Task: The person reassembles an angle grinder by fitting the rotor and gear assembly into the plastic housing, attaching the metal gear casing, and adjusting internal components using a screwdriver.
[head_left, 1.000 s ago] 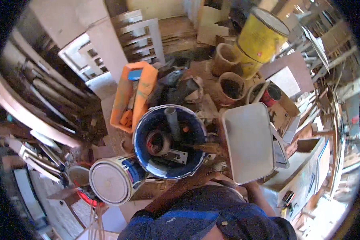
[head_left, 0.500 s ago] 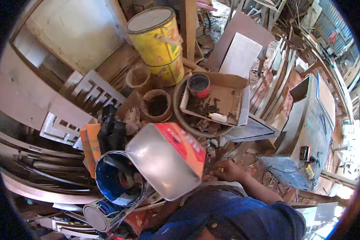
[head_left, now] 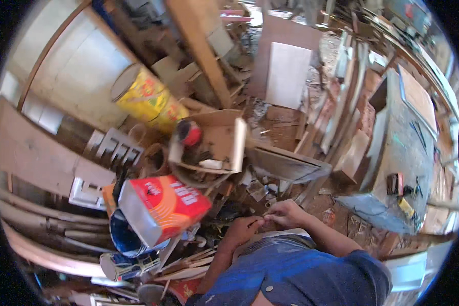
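Both my hands meet in front of my waist, fingertips nearly touching. My left hand (head_left: 241, 230) is closed, with small dark pieces showing at its fingers, too small to name. My right hand (head_left: 286, 214) is closed in a pinch against the left fingertips; whatever it grips is hidden. Left of them, a red and orange rectangular tin (head_left: 168, 204) with a silver metal side leans over a dark blue bucket (head_left: 121, 232). Beyond the hands, a cardboard box (head_left: 222, 135) contains a red cup (head_left: 189, 132), a small white bottle (head_left: 211, 164) and dark bits.
A tall yellow bucket stack (head_left: 150, 99) stands behind the box. A blue-labelled can (head_left: 130, 266) lies at lower left near wood strips (head_left: 194, 262). On the right is a grey cabinet (head_left: 392, 148) with small tools on it. Boards and scraps cover the floor beyond.
My left hand, hidden behind the tin before, now shows and meets my right hand. The view has swung, so the tin, box and yellow buckets sit further left.
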Motion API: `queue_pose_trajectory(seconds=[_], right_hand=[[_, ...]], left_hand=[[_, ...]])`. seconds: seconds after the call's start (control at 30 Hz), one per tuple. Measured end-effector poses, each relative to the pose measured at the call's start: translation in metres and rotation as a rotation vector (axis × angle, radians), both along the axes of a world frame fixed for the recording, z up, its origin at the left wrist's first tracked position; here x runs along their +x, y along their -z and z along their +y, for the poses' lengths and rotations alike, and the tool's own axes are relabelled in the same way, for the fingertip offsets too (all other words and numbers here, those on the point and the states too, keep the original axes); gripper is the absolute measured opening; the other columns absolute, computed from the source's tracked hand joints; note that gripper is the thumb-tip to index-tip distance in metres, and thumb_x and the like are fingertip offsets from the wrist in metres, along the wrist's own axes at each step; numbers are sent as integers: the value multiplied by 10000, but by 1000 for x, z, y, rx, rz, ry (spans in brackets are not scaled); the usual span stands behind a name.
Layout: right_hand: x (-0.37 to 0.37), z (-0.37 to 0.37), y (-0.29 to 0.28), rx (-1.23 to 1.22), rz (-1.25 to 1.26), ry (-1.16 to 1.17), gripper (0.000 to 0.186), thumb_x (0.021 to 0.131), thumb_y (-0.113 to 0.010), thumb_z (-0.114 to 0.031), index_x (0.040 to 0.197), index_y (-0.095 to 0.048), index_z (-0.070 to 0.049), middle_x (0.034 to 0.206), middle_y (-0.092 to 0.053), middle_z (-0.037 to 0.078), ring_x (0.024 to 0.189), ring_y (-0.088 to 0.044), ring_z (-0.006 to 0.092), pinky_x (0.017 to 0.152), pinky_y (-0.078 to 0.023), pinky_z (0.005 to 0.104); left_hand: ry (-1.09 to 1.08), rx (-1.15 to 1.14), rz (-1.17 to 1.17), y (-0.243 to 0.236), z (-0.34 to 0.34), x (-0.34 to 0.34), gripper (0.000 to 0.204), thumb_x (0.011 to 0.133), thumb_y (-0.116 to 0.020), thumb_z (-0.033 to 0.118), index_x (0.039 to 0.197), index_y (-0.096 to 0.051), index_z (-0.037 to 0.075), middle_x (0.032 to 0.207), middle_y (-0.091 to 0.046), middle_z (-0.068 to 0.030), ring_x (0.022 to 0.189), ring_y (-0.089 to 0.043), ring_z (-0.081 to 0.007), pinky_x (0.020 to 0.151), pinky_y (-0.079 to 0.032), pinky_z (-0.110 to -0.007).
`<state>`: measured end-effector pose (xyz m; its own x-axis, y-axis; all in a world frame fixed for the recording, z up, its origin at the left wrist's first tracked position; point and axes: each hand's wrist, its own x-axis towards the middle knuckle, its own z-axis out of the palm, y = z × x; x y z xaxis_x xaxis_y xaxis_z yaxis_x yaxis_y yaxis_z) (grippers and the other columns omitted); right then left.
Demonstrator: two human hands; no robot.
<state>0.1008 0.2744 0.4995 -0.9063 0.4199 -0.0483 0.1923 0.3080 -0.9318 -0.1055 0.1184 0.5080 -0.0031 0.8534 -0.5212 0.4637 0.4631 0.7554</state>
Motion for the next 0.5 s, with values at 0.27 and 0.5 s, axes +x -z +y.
queue_pose_trajectory(seconds=[0.27, 0.5], right_hand=[[98, 15, -22, -17, 166, 401, 205, 1017, -757, -257, 1026, -778, -53, 922, -746, 157, 867, -735, 332, 795, -567, 433], [191, -54, -35, 4, 212, 589, 214, 996, -785, -260, 1024, -769, -48, 939, -763, 167, 874, -749, 329, 785, -566, 433]], left_hand=[[-82, 117, -195, -28, 47, 81, 305, 1052, -726, 177, 1304, -772, 13, 922, -800, -81, 789, -709, -98, 741, -571, -288], [314, 168, -185, -27, 57, 137, 328, 1069, -714, 221, 1315, -746, 6, 802, -754, -52, 724, -680, -93, 696, -554, -292]])
